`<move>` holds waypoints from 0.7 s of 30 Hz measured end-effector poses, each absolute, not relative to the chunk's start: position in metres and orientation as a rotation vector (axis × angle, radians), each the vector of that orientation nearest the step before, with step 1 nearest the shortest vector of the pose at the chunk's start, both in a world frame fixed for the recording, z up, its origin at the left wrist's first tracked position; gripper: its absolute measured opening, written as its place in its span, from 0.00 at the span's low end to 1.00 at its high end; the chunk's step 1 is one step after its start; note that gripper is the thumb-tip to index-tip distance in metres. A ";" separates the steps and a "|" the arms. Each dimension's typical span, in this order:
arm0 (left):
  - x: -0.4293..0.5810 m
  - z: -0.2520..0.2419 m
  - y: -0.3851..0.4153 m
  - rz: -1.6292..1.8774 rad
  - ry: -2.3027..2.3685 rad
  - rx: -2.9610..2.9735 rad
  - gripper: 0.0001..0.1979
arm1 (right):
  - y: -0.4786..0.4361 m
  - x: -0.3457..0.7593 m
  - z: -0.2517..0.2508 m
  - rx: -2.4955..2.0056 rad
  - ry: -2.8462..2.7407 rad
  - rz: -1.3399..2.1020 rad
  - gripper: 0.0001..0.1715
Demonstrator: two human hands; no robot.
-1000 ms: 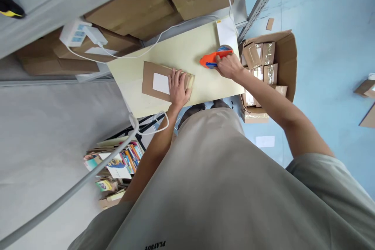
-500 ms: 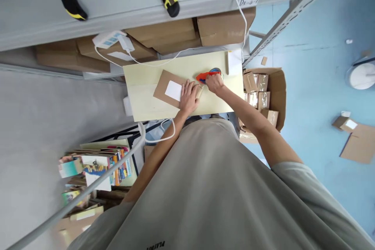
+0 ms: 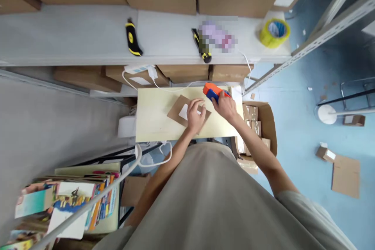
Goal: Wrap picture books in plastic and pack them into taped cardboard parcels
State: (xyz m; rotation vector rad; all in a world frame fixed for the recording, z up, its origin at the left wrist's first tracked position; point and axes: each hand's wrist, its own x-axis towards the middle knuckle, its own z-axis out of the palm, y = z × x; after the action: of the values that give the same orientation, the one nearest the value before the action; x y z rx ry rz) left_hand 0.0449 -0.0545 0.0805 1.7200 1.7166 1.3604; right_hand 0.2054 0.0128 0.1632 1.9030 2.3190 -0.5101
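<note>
My right hand is wrapped round an orange-and-blue tape dispenser, raised over the far right part of a pale yellow table. A flat brown cardboard package with a white label lies at an angle on the tabletop. Over its right half is my left hand, fingers curved and thumb apart from them, with nothing visible between. Whether its fingertips touch the cardboard or a strip of tape I cannot tell. The hand covers part of the label.
A grey shelf behind the table carries two utility knives and a yellow tape roll. An open carton of small boxes stands right of the table. Books fill a rack at lower left, crossed by a grey pole.
My right hand has lifted and turned the tape dispenser away from the package's edge. My left hand has gone from lying flat on the package to curved fingers. The view has tilted up.
</note>
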 end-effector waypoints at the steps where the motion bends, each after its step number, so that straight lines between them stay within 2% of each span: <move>1: 0.041 0.098 -0.049 1.481 1.665 1.733 0.09 | 0.009 0.199 0.177 1.930 2.355 -0.509 0.30; 6: 0.006 0.167 -0.003 1.853 1.577 1.672 0.11 | 0.042 0.142 0.230 1.891 2.719 -0.443 0.28; 11: -0.027 0.184 0.047 1.738 1.545 1.661 0.21 | 0.126 0.070 0.252 1.733 2.980 -0.218 0.24; 16: -0.033 0.157 0.042 1.587 1.603 1.640 0.31 | 0.173 0.025 0.257 1.721 2.857 -0.200 0.25; 21: -0.019 0.090 -0.020 1.242 1.700 1.562 0.31 | 0.166 0.047 0.237 1.725 3.008 -0.413 0.37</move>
State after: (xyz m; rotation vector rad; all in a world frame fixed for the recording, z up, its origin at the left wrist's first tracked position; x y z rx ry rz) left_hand -0.0191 -0.0205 0.0901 1.5618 1.7002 1.2422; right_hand 0.0467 0.1664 0.2370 1.7249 3.0084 -0.4133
